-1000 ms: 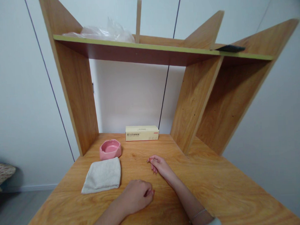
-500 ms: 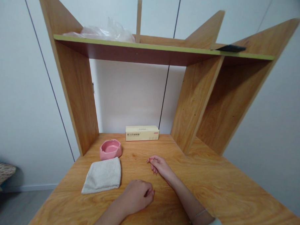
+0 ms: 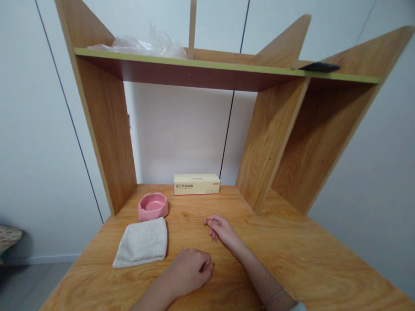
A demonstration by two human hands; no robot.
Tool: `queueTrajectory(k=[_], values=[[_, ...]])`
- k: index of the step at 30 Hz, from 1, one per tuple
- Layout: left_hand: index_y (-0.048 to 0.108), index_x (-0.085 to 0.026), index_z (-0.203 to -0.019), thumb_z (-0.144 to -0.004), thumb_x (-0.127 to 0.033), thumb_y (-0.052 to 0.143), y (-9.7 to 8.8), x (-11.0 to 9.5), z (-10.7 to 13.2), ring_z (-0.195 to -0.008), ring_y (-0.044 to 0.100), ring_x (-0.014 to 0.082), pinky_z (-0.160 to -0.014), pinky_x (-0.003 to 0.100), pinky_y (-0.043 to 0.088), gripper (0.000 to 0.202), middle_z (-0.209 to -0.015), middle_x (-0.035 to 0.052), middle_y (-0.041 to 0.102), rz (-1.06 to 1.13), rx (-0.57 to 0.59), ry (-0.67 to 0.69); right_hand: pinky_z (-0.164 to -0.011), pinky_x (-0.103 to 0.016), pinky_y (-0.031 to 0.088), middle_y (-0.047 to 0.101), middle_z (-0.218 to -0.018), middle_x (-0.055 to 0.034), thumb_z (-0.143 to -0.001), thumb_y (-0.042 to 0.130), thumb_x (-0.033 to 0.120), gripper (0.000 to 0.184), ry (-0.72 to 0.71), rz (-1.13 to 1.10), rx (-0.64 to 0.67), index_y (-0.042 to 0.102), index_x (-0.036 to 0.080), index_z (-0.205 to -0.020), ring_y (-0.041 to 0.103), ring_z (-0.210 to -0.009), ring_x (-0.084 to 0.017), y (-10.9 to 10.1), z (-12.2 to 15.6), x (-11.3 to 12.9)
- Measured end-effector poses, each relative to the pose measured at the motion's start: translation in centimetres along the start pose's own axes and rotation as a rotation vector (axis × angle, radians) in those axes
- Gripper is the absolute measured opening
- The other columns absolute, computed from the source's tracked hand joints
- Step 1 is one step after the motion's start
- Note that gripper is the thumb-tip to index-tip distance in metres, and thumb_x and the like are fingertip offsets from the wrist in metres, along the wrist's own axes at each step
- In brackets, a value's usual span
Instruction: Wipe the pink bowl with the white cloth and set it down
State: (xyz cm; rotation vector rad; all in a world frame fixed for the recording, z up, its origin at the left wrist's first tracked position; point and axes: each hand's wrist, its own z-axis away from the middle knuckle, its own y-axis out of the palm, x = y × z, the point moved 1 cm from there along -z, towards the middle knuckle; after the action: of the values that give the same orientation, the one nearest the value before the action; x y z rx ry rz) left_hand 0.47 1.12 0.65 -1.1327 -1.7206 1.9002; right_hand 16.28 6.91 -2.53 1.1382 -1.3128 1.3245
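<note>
The grey cloth (image 3: 142,243) lies on the worktop (image 3: 301,261) near my left hand (image 3: 190,272), in front of the pink ashtray (image 3: 153,212); the box (image 3: 197,185) stands farther back, below the shelf (image 3: 190,73). My left fingers are folded together; my right hand (image 3: 223,229) is half-curled, and whether its fingers touch the thumb I cannot tell.
</note>
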Motion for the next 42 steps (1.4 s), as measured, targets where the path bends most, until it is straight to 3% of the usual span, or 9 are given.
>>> queueTrajectory(k=[42], values=[[0.060, -0.020, -0.069, -0.082, -0.027, 0.036, -0.06, -0.01, 0.00, -0.058, 0.054, 0.0134, -0.051, 0.022, 0.031, 0.029, -0.067, 0.0011, 0.064, 0.002, 0.016, -0.005, -0.035, -0.018, 0.029, 0.045, -0.042, 0.0086, -0.065, 0.050, 0.050, 0.033, -0.004, 0.005, 0.008, 0.052, 0.018, -0.074, 0.040, -0.033, -0.006, -0.04, -0.07, -0.15]])
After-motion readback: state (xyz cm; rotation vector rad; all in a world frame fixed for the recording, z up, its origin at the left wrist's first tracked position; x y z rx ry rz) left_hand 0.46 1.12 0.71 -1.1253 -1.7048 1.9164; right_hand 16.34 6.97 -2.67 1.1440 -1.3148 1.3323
